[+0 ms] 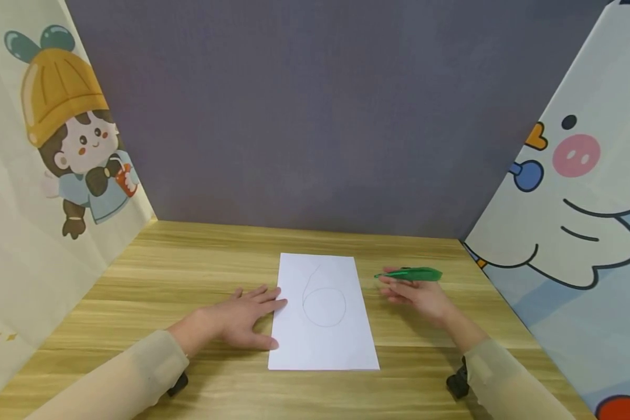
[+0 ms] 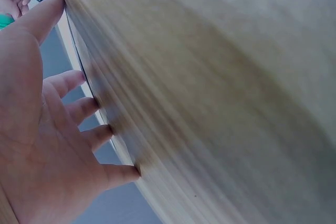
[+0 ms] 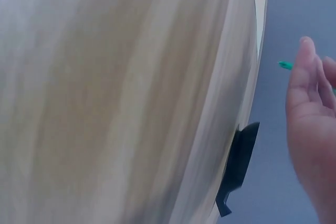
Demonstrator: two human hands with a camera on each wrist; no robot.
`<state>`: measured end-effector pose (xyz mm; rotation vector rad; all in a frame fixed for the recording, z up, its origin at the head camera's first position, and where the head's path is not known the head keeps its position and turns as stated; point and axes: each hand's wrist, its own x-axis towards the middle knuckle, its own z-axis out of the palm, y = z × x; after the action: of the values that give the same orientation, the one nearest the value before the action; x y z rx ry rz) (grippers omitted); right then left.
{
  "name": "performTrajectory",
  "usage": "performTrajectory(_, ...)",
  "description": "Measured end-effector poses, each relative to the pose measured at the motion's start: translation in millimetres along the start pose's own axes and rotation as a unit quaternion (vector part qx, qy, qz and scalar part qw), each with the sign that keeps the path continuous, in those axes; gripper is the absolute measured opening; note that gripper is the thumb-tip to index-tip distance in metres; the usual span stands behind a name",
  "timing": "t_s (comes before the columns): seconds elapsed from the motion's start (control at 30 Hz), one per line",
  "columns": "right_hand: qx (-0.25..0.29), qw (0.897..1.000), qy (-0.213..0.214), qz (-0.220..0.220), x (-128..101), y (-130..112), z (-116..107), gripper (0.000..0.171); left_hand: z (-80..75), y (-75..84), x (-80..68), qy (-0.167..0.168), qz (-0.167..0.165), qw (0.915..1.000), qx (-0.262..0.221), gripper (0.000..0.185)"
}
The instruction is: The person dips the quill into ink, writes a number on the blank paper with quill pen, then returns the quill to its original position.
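A white sheet of paper lies on the wood-grain table, bearing a thin drawn circle with a curved line rising from its left side. My left hand rests with spread fingers at the sheet's left edge, fingertips and thumb touching it; the left wrist view also shows this hand with its fingers extended. Right of the paper, my right hand holds a green pen with a broad, leaf-like end, raised above the table, its tip pointing left. In the right wrist view, only the pen's tip shows clearly past the fingers.
A dark, angular object lies on the table in the right wrist view; its kind is unclear. A grey panel stands behind the table. Cartoon-printed sheets stand at the left and right.
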<state>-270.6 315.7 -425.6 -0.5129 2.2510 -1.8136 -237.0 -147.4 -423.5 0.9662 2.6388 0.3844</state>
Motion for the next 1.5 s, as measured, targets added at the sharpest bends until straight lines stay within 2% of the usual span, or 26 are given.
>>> performTrajectory(0.23, -0.056, 0.997, -0.035, -0.041, -4.8, 3.3, -12.2, 0.055, 0.6, -0.7, -1.6, 0.001, 0.000, 1.0000, 0.000, 0.097)
performTrajectory(0.43, -0.033, 0.996, -0.063, -0.044, -4.9, 2.3, -17.4, 0.055, 0.9, -1.2, -2.6, 0.000, -0.001, 1.0000, -0.003, 0.097)
performTrajectory(0.57, -0.046, 0.998, -0.048, 0.003, -5.9, -1.6, -17.3, 0.055, 1.9, -1.8, -2.9, -0.002, -0.001, 1.0000, -0.005, 0.097)
performTrajectory(0.7, -0.027, 0.998, -0.027, 0.046, -7.6, -6.3, -16.0, 0.060, 3.5, -3.4, -2.2, -0.002, 0.000, 1.0000, -0.007, 0.097)
performTrajectory(0.77, -0.009, 0.999, -0.014, 0.047, -8.8, -7.8, -14.9, 0.062, 4.2, -4.4, -1.6, -0.002, -0.001, 1.0000, -0.008, 0.097)
performTrajectory(0.87, -0.016, 0.999, 0.003, 0.039, -10.3, -7.2, -15.4, 0.062, 4.9, -5.2, -1.0, -0.002, -0.002, 0.9999, -0.011, 0.097)
performTrajectory(1.1, -0.077, 0.995, 0.023, 0.056, -13.7, -4.9, -22.5, 0.060, 4.0, -6.2, -0.2, -0.002, -0.003, 1.0000, -0.009, 0.098)
performTrajectory(1.23, -0.106, 0.992, 0.041, 0.055, -17.1, -7.0, -28.9, 0.053, 1.6, -6.6, 0.4, -0.005, -0.002, 1.0000, -0.005, 0.097)
performTrajectory(1.33, -0.103, 0.992, 0.048, 0.059, -20.4, -7.1, -34.6, 0.048, 0.1, -6.6, 0.8, -0.007, -0.002, 1.0000, -0.002, 0.097)
performTrajectory(1.5, -0.114, 0.990, 0.049, 0.067, -26.9, -3.4, -45.9, 0.052, -1.1, -6.2, 0.7, -0.008, -0.004, 1.0000, -0.002, 0.098)
